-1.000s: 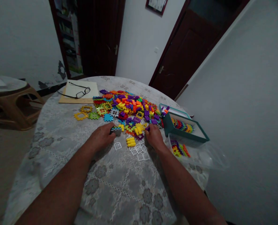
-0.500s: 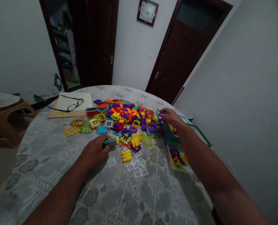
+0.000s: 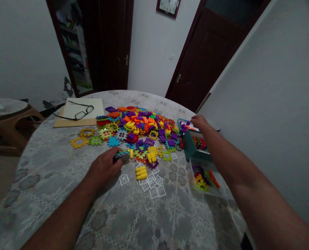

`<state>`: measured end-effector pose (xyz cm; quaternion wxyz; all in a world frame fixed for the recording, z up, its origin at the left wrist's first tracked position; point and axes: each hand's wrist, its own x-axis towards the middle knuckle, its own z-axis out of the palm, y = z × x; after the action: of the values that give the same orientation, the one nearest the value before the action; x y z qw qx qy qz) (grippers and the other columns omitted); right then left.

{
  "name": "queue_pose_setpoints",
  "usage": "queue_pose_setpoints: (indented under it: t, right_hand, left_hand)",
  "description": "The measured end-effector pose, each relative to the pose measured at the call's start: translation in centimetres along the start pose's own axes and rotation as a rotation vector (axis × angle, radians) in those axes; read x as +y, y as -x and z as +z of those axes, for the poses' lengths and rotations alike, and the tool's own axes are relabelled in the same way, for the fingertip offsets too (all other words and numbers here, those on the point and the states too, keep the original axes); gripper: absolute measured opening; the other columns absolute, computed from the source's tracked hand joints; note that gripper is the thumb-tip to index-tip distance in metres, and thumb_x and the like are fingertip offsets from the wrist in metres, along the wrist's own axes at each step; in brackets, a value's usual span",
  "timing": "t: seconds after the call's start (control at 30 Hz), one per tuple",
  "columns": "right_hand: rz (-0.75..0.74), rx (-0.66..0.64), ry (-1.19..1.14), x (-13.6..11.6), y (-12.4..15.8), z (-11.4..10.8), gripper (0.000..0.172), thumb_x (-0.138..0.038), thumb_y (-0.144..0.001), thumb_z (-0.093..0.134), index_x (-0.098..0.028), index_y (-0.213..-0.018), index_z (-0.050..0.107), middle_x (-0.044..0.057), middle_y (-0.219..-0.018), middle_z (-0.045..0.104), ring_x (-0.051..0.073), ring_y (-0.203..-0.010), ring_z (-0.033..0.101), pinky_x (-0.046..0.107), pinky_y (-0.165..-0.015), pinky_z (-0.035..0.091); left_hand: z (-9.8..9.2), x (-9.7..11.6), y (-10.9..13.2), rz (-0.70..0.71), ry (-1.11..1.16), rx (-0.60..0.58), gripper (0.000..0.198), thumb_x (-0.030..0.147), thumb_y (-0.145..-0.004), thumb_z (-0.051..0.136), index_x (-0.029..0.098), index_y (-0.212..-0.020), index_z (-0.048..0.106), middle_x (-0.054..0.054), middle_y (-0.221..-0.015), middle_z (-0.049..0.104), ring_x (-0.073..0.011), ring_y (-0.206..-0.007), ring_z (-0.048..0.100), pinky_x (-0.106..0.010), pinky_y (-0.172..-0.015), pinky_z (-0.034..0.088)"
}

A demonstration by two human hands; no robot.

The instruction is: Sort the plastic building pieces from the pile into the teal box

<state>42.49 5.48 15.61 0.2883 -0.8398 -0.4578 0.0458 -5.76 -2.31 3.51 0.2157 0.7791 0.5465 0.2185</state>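
Observation:
My left hand (image 3: 106, 166) rests on the patterned tablecloth, closed around a small stack of notched building tiles (image 3: 122, 153) with a blue edge showing. Beside its fingertips stands a yellow peg-like piece (image 3: 131, 153). Over at the right, my right hand (image 3: 199, 122) hangs above the far part of a teal box (image 3: 189, 146); its fingers are mostly hidden behind the back of the hand. Purple pieces (image 3: 185, 127) lie in the box just left of that hand. Between both hands spreads a large heap of colourful plastic building pieces (image 3: 141, 125).
White window-shaped pieces (image 3: 151, 182) and a yellow block (image 3: 141, 173) lie in front of the heap. A clear tray (image 3: 208, 192) with sorted tiles stands before the teal box. Glasses (image 3: 80, 114) lie on a paper and board (image 3: 99, 104) at the far left.
My right hand has moved right, away from the purple pieces, which now show in the teal box. The view has tilted down slightly. My left hand keeps its hold.

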Motion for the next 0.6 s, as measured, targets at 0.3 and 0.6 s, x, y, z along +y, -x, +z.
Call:
queue_pose_setpoints:
  t: [0.3, 0.6]
  right_hand:
    - [-0.633, -0.502, 0.201, -5.1, 14.2, 1.8, 0.028, -0.024, -0.1, 0.067, -0.022, -0.126, 0.078, 0.008, -0.124, 0.08, 0.022, -0.103, 0.074, 0.03, -0.092, 0.055]
    - [-0.67, -0.445, 0.354, -6.3, 26.4, 8.7, 0.031, -0.035, -0.104, 0.067, -0.017, -0.129, 0.068, 0.017, -0.132, 0.066, 0.028, -0.114, 0.068, 0.035, -0.097, 0.053]
  left_hand:
    - [-0.1, 0.2, 0.1, 0.026, -0.023, -0.021, 0.04, 0.029, -0.089, 0.055, 0.022, -0.124, 0.071, -0.01, -0.116, 0.08, -0.0295, -0.101, 0.073, -0.037, -0.09, 0.054]
    - [0.1, -0.1, 0.1, 0.08, -0.028, -0.029, 0.035, 0.024, -0.089, 0.058, 0.025, -0.121, 0.072, -0.01, -0.117, 0.08, -0.0294, -0.103, 0.074, -0.037, -0.089, 0.053]
